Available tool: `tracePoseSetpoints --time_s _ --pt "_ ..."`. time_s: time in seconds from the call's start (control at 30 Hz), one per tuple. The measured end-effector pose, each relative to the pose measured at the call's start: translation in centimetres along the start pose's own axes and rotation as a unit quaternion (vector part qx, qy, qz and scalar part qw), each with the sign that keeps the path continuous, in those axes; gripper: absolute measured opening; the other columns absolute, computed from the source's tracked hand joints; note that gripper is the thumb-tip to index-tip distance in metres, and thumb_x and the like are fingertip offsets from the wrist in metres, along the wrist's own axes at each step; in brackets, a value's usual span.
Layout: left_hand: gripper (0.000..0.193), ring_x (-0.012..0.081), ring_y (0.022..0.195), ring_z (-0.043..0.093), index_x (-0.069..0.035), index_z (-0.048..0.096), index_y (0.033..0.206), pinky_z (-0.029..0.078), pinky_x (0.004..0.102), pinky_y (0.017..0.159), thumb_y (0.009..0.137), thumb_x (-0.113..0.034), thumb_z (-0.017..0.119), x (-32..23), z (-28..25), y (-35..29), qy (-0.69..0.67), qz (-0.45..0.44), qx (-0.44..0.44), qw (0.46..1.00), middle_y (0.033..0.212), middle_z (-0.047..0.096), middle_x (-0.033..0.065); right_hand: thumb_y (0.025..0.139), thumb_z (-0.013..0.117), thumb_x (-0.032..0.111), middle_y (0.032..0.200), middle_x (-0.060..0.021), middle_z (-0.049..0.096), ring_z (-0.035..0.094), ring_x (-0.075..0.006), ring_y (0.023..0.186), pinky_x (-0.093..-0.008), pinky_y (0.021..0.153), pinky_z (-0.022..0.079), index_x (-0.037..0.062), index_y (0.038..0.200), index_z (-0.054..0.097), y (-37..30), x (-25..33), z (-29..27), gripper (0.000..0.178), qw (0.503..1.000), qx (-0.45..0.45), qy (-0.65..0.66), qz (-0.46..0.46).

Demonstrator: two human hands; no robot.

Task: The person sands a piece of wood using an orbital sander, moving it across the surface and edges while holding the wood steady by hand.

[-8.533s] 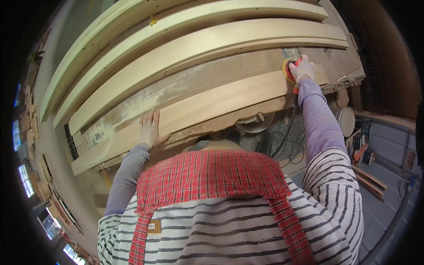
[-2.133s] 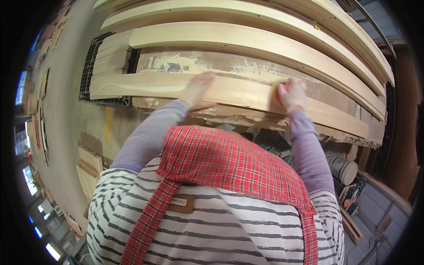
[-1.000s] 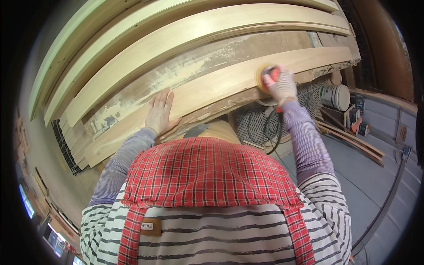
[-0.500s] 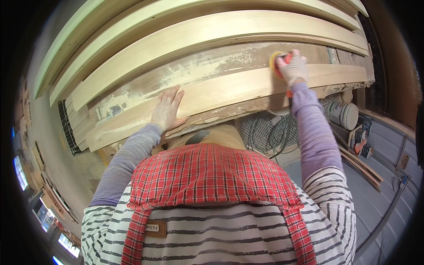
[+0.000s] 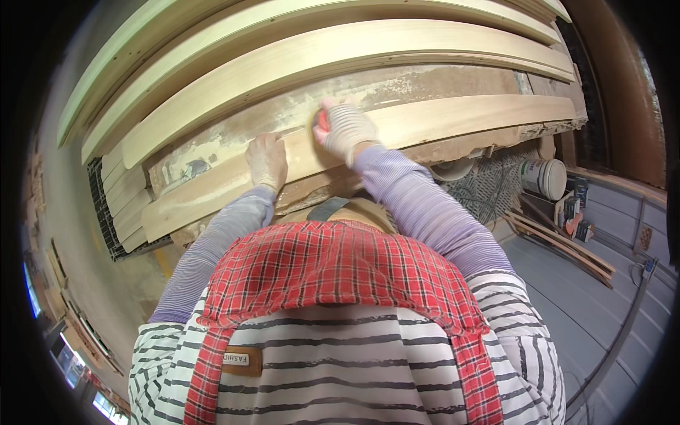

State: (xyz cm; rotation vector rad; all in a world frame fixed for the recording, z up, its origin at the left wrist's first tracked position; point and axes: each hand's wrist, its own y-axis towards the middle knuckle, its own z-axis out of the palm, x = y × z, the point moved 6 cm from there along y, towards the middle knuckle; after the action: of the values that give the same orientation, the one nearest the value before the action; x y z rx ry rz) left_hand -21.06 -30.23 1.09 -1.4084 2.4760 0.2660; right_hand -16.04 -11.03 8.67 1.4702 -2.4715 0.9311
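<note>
White bucket (image 5: pixel 543 178) near wooden strips (image 5: pixel 567 246)

The tabletop (image 5: pixel 439 81) is brown, smeared off-white. Along its near edge the plank (image 5: pixel 453 118) is pale cream; toward its far edge the long boards (image 5: pixel 354 49) look yellower. The sander (image 5: pixel 321 126) shows red. Grey stripes band the right hand's (image 5: pixel 350 132) whitish glove. Finely striped lilac sleeves (image 5: pixel 418 191), red plaid apron (image 5: pixel 340 265) crossed black and white, white shirt (image 5: pixel 333 361) with dark stripes.

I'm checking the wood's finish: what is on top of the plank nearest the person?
The right hand holds a red sander over the plank, and the left hand is over it farther left. The plank's surface under both hands and the sander is covered.
</note>
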Motion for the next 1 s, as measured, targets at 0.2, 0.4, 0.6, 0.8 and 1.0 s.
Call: tracePoseSetpoints --time_s 0.2,0.4,0.6,0.8,1.0 --pt "0.022 0.0302 0.11 0.052 -0.011 0.061 0.106 0.039 0.0456 0.095 0.097 -0.024 0.047 -3.2 1.6 1.2 0.0 0.012 0.054 0.998 0.111 0.06 0.0107 0.082 0.069 0.041 0.124 -0.0239 0.048 0.061 -0.0418 0.106 -0.0449 0.093 0.051 0.0191 0.128 0.054 0.9 -15.5 -8.1 0.053 0.978 -0.155 0.009 0.142" --pt "0.019 0.0319 0.109 0.052 -0.01 0.06 0.106 0.037 0.0464 0.097 0.097 -0.021 0.049 -3.5 1.2 1.0 0.008 0.005 0.039 0.999 0.112 0.059 0.012 0.081 0.071 0.044 0.121 -0.0265 0.051 0.059 -0.0428 0.107 -0.0432 0.095 0.049 0.0158 0.129 0.052 2.4 -31.7 -15.5 0.059 0.948 -0.227 -0.027 0.221" --pt "0.015 0.0334 0.108 0.051 -0.008 0.059 0.105 0.037 0.0467 0.096 0.094 -0.016 0.053 -3.5 1.0 1.3 0.008 0.01 0.042 0.999 0.111 0.059 0.0138 0.076 0.072 0.044 0.117 -0.0232 0.062 0.06 -0.037 0.11 -0.0418 0.096 0.048 0.0085 0.121 0.058 3.2 -48.8 -22.2 0.059 0.916 -0.298 -0.023 0.269" --pt "0.016 0.0349 0.105 0.051 -0.007 0.06 0.103 0.038 0.0461 0.094 0.094 -0.017 0.052 -2.5 1.7 0.7 0.031 -0.005 0.037 0.999 0.108 0.06 0.0141 0.075 0.073 0.05 0.115 -0.0239 0.065 0.063 -0.0371 0.108 -0.0419 0.093 0.049 0.0079 0.123 0.057 2.9 -49.9 -23.5 0.066 0.897 -0.315 -0.017 0.31" --pt "0.021 0.0316 0.108 0.052 -0.01 0.061 0.108 0.038 0.0458 0.097 0.095 -0.022 0.049 -3.6 1.6 1.6 -0.006 0.001 0.042 0.999 0.11 0.061 0.0111 0.077 0.067 0.049 0.117 -0.0284 0.059 0.058 -0.0418 0.109 -0.044 0.096 0.047 0.0099 0.124 0.057 2.5 -35.2 -15.4 0.061 0.933 -0.295 -0.037 0.202"
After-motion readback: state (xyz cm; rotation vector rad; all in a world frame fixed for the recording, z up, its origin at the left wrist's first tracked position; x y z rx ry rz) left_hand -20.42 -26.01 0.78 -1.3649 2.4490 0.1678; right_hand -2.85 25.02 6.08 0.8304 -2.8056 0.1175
